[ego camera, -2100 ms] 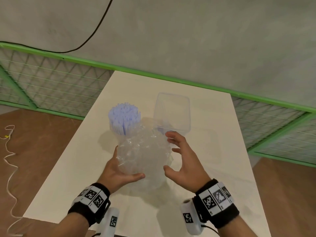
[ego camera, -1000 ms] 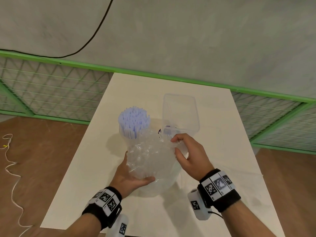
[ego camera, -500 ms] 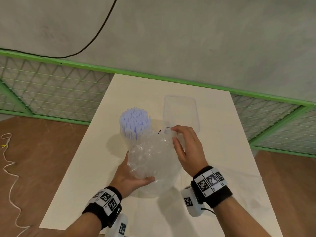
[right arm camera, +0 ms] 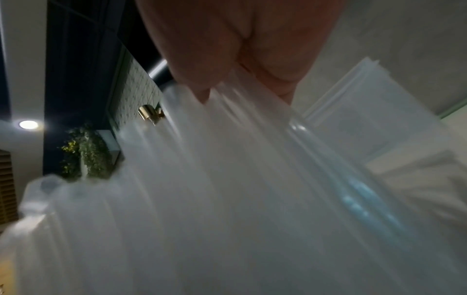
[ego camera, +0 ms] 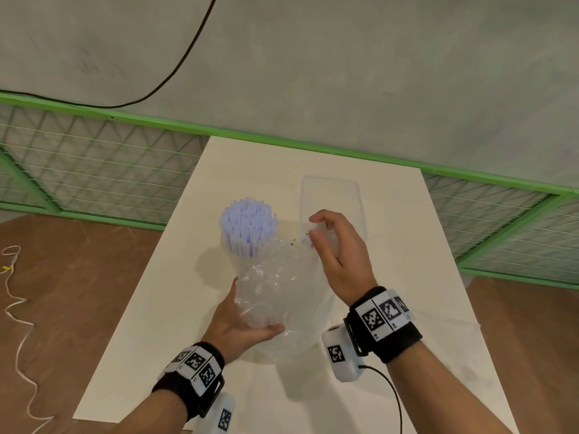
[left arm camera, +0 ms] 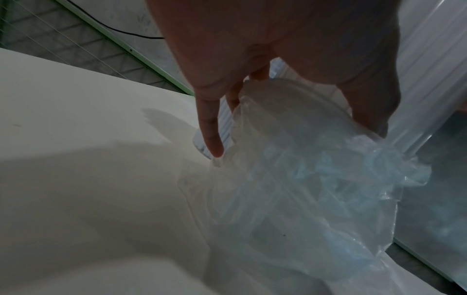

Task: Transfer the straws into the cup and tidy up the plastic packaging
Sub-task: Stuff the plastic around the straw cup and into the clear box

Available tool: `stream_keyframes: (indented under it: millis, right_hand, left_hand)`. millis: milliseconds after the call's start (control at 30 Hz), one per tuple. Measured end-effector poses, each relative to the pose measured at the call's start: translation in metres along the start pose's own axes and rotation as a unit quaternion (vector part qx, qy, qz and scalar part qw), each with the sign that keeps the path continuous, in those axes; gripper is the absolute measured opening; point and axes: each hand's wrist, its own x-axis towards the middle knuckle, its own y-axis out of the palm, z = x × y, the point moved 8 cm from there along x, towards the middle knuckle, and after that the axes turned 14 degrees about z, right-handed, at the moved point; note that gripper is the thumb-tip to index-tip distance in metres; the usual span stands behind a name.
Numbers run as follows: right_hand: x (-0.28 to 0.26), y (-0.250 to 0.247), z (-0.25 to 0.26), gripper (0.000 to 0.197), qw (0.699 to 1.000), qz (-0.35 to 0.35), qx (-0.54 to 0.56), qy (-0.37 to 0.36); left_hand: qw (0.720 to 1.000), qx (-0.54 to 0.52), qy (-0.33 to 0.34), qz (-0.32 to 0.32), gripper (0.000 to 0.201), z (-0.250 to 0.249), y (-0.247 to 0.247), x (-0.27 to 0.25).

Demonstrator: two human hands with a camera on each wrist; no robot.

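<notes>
A bunch of pale blue straws (ego camera: 246,225) stands upright in a clear cup (ego camera: 233,258) at mid-table. In front of it I hold the crumpled clear plastic packaging (ego camera: 275,296). My left hand (ego camera: 241,324) grips its lower left side, thumb across the front. My right hand (ego camera: 335,249) pinches the top right edge of the packaging between thumb and fingers. In the left wrist view the fingers (left arm camera: 209,123) curl round the bunched plastic packaging (left arm camera: 303,179). The right wrist view shows my fingertips (right arm camera: 202,93) clamped on the stretched plastic packaging (right arm camera: 227,189).
A clear rectangular container (ego camera: 330,202) stands just behind my right hand. The white table (ego camera: 407,277) ends near a green wire fence (ego camera: 94,170) at the back and left. A white cord (ego camera: 15,296) lies on the brown floor to the left.
My right hand has come onto the packaging's top right edge, closed on it and lifted it slightly. The left hand keeps its grip low on the plastic.
</notes>
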Motion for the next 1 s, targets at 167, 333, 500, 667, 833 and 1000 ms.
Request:
stream_keyframes:
  millis: [167,333,500,667,833,1000]
  right_hand:
    - [0.007,-0.005,0.007,0.016,1.000,0.002,0.026,0.016]
    - [0.013,-0.025,0.019,0.018,0.998,-0.056,0.027,-0.009]
    - [0.017,-0.029,0.026,0.023,0.997,-0.069,0.038,-0.020]
    - [0.024,-0.052,0.034,0.018,0.993,-0.083,0.079,-0.035]
    - [0.032,-0.085,0.051,0.022,0.988,-0.111,0.084,-0.069]
    - [0.042,-0.149,0.089,0.022,0.977,-0.144,0.083,-0.137]
  left_hand:
    - [1.000,0.016,-0.003,-0.001,0.082,-0.001,0.000,0.000]
    - [1.000,0.008,-0.005,0.005,0.076,-0.003,0.002,-0.001]
    - [1.000,0.008,0.000,0.008,0.081,-0.002,0.000,-0.001]
    - [1.000,0.010,0.005,0.009,0.085,-0.006,0.001,-0.002]
    - [1.000,0.022,0.006,0.008,0.083,-0.008,0.001,-0.003]
    - [0.999,0.030,0.016,0.011,0.082,-0.013,0.002,-0.004]
